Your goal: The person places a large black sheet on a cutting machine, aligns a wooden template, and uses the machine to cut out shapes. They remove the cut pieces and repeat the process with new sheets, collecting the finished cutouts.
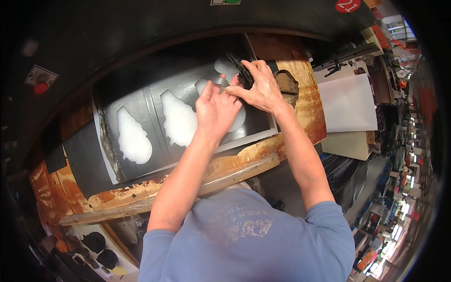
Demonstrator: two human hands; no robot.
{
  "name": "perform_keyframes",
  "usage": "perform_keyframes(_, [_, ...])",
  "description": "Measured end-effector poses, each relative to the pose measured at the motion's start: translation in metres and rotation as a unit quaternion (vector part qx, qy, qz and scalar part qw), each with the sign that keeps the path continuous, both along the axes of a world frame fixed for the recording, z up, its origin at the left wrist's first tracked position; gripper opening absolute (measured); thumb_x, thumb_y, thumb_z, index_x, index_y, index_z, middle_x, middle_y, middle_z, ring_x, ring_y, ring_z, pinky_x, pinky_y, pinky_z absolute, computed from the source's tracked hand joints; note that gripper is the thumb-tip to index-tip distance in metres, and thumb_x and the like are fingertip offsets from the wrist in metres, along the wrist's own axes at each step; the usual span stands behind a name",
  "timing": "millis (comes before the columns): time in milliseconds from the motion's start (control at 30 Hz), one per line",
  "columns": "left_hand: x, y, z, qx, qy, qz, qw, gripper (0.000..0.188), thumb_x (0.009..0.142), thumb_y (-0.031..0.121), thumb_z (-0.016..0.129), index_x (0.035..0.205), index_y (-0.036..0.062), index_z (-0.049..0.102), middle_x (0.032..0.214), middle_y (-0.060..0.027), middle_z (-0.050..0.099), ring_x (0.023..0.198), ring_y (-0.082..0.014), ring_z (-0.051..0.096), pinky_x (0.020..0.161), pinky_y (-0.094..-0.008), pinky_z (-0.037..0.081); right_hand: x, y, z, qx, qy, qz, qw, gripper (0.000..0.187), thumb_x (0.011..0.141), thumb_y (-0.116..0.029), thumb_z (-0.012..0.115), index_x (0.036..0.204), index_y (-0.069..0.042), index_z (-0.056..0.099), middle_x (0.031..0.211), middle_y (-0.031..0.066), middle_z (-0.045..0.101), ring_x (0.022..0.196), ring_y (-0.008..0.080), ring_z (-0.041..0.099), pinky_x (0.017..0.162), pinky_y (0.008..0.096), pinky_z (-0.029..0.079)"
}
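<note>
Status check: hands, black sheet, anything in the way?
Right hand gripping dark pieces; left hand palm up, open. Black sheet: cut-outs showing white. Hands partly cover it.

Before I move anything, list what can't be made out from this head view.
All in the head view:
- Third pale shape from the left: partly covered by the left hand.
- Dark material at the right hand: fingers hide its full outline and grip.
- Brown object: lower part hidden by the right wrist.
- Label with green mark: cut off by the top edge.
- Far-right clutter: too small and blurred.
</note>
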State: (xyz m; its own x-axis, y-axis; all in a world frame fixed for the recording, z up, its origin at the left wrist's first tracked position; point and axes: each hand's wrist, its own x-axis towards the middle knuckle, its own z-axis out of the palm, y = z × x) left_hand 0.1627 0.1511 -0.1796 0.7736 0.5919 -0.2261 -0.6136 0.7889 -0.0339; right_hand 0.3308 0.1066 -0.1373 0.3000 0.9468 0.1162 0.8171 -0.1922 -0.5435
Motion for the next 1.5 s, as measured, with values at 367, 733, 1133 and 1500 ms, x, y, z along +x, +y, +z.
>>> perform_keyframes(367, [-0.03,-0.022,0.022,0.287,0.434,0.012,0.854,0.065,0.114,0.028,0.056,0.161,-0.0123,0.035,0.155,-0.0242,0.053,0.14,-0.0311,0.059,0.122,-0.0411,0.046,0.028,-0.015,-0.028,0.114,0.166,-0.151,0.968,0.031,0.098,-0.018,0.065,0.117,0.004,0.074,0.106,0.0201,0.078,0.096,0.0332,0.076,0.09,0.0399,0.058])
perform_keyframes(733, [-0.046,-0.027,0.007,0.438,0.421,0.089,0.789,0.063,0.106,0.016,0.068,0.161,-0.0029,0.043,0.164,-0.0185,0.047,0.149,-0.0304,0.05,0.123,-0.0423,0.043,0.01,-0.07,0.023,0.183,0.468,-0.076,0.861,0.026,0.108,-0.014,0.067,0.128,0.002,0.072,0.112,0.0059,0.077,0.097,0.0117,0.069,0.085,0.0275,0.056])
perform_keyframes(1133, [-0.089,0.002,0.005,0.654,0.488,0.125,0.564,0.06,0.101,0.006,0.07,0.156,0.0038,0.047,0.141,-0.0157,0.058,0.129,-0.0267,0.059,0.113,-0.0389,0.047,-0.069,-0.054,-0.02,0.088,0.195,0.065,0.975,0.055,0.094,-0.007,0.078,0.146,0.0,0.061,0.108,0.0145,0.076,0.102,0.0167,0.073,0.093,0.031,0.057])
perform_keyframes(1500, [-0.094,-0.013,0.016,0.566,0.458,0.135,0.672,0.037,0.099,-0.003,0.064,0.134,0.0018,0.055,0.128,-0.0171,0.06,0.119,-0.0308,0.063,0.104,-0.039,0.05,-0.083,-0.056,-0.026,0.155,0.251,0.073,0.953,0.048,0.086,0.004,0.083,0.132,0.001,0.069,0.111,0.0125,0.074,0.101,0.0187,0.072,0.09,0.0297,0.058])
